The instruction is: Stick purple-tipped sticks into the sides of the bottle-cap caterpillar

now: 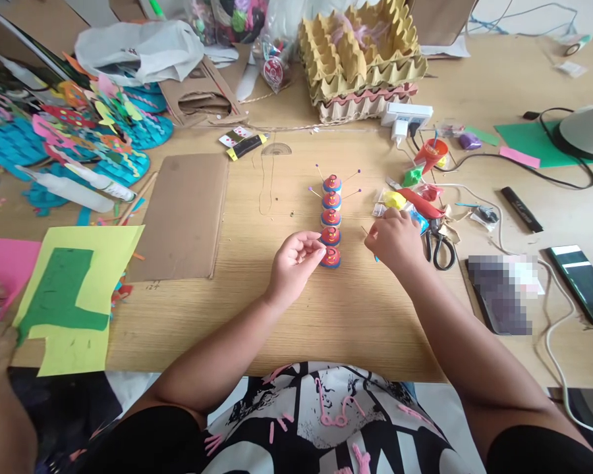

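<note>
Several small red clay figures (331,218) with blue bases and yellow marks stand in a row running away from me. Thin sticks with purple tips (352,193) poke out sideways from the two farthest. My left hand (298,263) is closed in a pinch beside the nearest figures, its fingertips overlapping their left edge; anything between them is too small to make out. To the right of the row, my right hand (396,245) pinches a thin stick (364,230), whose tip points toward the figures. A small blue piece shows just under that hand.
Black-handled scissors (441,253), clay packets and an orange cup (431,154) lie beyond my right hand. Phones and a white cable are farther right. Cardboard (182,217) and yellow paper (79,342) lie left, near another person's hand. Egg trays (360,66) stand behind.
</note>
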`<state>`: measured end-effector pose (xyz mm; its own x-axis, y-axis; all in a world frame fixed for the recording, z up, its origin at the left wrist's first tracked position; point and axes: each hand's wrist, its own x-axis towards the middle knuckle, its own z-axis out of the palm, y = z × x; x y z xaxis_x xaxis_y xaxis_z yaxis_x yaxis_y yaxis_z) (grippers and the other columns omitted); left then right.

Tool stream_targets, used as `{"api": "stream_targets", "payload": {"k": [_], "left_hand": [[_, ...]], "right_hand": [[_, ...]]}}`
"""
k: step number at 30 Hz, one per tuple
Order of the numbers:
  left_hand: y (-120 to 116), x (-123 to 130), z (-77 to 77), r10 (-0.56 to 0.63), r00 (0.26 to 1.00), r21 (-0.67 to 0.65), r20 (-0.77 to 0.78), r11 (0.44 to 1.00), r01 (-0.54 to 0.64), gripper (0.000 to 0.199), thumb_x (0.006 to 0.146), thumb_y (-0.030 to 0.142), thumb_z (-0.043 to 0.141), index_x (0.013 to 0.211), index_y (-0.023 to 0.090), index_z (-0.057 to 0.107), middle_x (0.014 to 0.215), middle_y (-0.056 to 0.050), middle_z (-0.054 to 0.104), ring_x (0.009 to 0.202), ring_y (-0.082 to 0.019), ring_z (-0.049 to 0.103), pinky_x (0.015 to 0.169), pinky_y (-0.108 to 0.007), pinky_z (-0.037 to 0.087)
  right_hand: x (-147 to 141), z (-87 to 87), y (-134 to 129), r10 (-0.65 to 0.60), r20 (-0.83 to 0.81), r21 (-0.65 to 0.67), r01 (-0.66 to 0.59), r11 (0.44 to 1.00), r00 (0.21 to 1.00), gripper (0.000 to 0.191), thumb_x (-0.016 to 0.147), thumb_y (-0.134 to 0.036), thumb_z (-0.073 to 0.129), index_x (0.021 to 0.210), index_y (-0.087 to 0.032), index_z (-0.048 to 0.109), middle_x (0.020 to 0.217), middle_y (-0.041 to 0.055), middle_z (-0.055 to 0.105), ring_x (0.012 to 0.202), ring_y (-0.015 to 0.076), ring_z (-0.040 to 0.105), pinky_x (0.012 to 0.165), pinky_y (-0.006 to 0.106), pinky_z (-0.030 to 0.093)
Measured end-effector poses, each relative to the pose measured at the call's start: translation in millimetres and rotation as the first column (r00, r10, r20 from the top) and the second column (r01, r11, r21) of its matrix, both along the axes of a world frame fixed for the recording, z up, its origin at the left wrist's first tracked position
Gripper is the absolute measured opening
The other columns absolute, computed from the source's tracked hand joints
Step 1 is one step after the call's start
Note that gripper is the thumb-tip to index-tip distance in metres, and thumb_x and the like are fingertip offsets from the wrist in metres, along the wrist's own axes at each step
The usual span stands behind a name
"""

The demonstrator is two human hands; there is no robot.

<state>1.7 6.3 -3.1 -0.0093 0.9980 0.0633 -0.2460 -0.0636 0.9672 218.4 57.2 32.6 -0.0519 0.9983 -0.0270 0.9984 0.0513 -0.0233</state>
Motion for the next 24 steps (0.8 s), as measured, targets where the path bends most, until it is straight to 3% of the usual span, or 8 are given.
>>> {"api": "stream_targets", "payload": {"k": [6, 10, 13, 16, 18, 21, 24], "left_hand": [[-0.8, 0.9, 1.4, -0.025, 0.997, -0.01, 0.069, 1.0, 0.026, 0.034, 0.076, 0.026, 0.086, 0.104, 0.02, 0.069, 0.093, -0.001, 0.071, 0.085, -0.01, 0.068, 0.083, -0.023, 0.056], [-1.3, 0.5, 3.3, -0.047, 0.994, -0.019, 0.095, 0.999, 0.049, 0.037, 0.075, 0.026, 0.088, 0.106, 0.022, 0.068, 0.099, 0.0, 0.069, 0.082, -0.008, 0.067, 0.082, -0.024, 0.056], [-2.5, 0.9, 4.7, -0.063, 0.991, -0.003, 0.116, 0.998, 0.064, 0.037, 0.076, 0.025, 0.088, 0.108, 0.022, 0.069, 0.095, 0.001, 0.069, 0.083, -0.008, 0.068, 0.083, -0.023, 0.056], [-4.1, 1.8, 4.4, -0.095, 0.989, 0.003, 0.117, 0.995, 0.095, 0.035, 0.079, 0.024, 0.086, 0.109, 0.022, 0.07, 0.089, 0.001, 0.071, 0.085, -0.009, 0.069, 0.083, -0.023, 0.057], [-4.9, 2.1, 3.6, -0.107, 0.986, -0.003, 0.125, 0.994, 0.108, 0.031, 0.081, 0.025, 0.085, 0.107, 0.021, 0.07, 0.087, 0.001, 0.072, 0.086, -0.01, 0.071, 0.084, -0.023, 0.057], [-5.1, 2.0, 4.2, -0.12, 0.981, -0.013, 0.154, 0.992, 0.123, 0.026, 0.081, 0.024, 0.085, 0.104, 0.021, 0.071, 0.085, 0.001, 0.073, 0.086, -0.01, 0.073, 0.085, -0.023, 0.057], [-5.0, 1.5, 7.8, -0.131, 0.973, -0.028, 0.192, 0.99, 0.139, 0.027, 0.08, 0.025, 0.086, 0.102, 0.02, 0.071, 0.082, 0.001, 0.074, 0.084, -0.011, 0.073, 0.084, -0.024, 0.058]], "right_hand": [[0.2, -1.8, -10.9, 0.045, -0.091, 0.086, -0.038, 0.996, 0.995, 0.018, 0.084, -0.022, 0.061, 0.085, -0.014, 0.077, 0.114, 0.0191, 0.066, 0.113, 0.0373, 0.056, 0.087, 0.048, 0.046], [-5.6, 13.2, -25.9, 0.106, -0.401, 0.136, -0.055, 0.989, 0.91, 0.009, 0.082, -0.021, 0.064, 0.083, -0.017, 0.073, 0.101, 0.0121, 0.072, 0.096, 0.0278, 0.064, 0.082, 0.04, 0.048], [-13.6, 14.1, -42.5, 0.044, -0.712, -0.012, -0.074, 0.997, 0.701, 0.003, 0.082, -0.022, 0.064, 0.081, -0.02, 0.066, 0.083, 0.0053, 0.074, 0.075, 0.0197, 0.064, 0.069, 0.033, 0.046], [-22.1, 0.1, -53.4, -0.042, -0.951, -0.098, -0.17, 0.981, 0.307, 0.009, 0.084, -0.025, 0.066, 0.086, -0.021, 0.058, 0.074, 0.0015, 0.07, 0.064, 0.0153, 0.062, 0.061, 0.028, 0.046], [-25.7, -10.2, -56.5, -0.074, -0.994, -0.091, -0.211, 0.973, 0.084, 0.015, 0.086, -0.031, 0.069, 0.093, -0.021, 0.06, 0.072, -0.0005, 0.068, 0.064, 0.0136, 0.062, 0.062, 0.027, 0.048], [-27.5, -17.3, -58.8, -0.1, -0.994, -0.082, -0.28, 0.957, -0.053, 0.026, 0.089, -0.039, 0.073, 0.105, -0.02, 0.065, 0.079, 0.0023, 0.073, 0.073, 0.0145, 0.068, 0.074, 0.03, 0.054], [-27.7, -17.3, -61.8, -0.114, -0.991, -0.09, -0.291, 0.952, -0.069, 0.03, 0.09, -0.044, 0.075, 0.106, -0.019, 0.07, 0.084, 0.0051, 0.076, 0.079, 0.016, 0.071, 0.08, 0.032, 0.056]]}}
